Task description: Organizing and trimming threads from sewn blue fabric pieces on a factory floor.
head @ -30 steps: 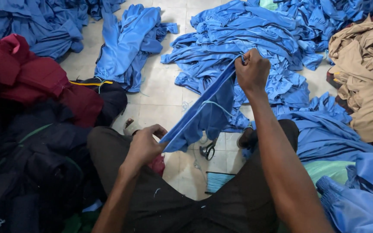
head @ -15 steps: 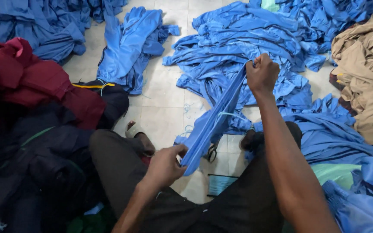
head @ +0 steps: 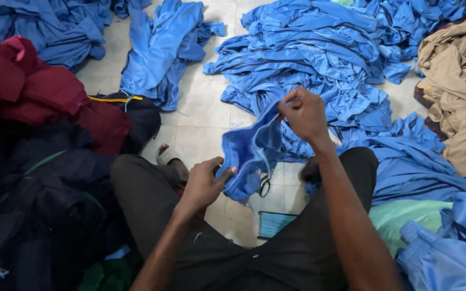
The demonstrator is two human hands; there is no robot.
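**Two hands gripping a blue garment above a tiled floor**

The person is sitting on the floor point(head: 200, 116) with legs in dark trousers point(head: 276, 258) stretching forward. The right hand point(head: 304, 114) is holding the upper edge of a blue garment point(head: 252, 153), its fingers closing tightly around the cloth and lifting it above the knees. The left hand point(head: 203, 183) is gripping the lower end of the same garment, with the thumb pressing on the fabric and the fingers curling beneath it. The garment is hanging slack and bunching between the two hands, just above a pair of scissors point(head: 264, 186) lying on the tiles.

A large heap of blue clothes point(head: 319, 59) is lying just beyond the hands. Another blue piece point(head: 160, 51) is spreading out on the floor to the left of it. Dark red clothes point(head: 33, 91) are piling up at the left, with dark navy clothes point(head: 33, 205) lying below them. Tan clothes point(head: 459, 102) are sitting at the right edge, and a pale green cloth point(head: 400, 223) is lying beside the right knee.
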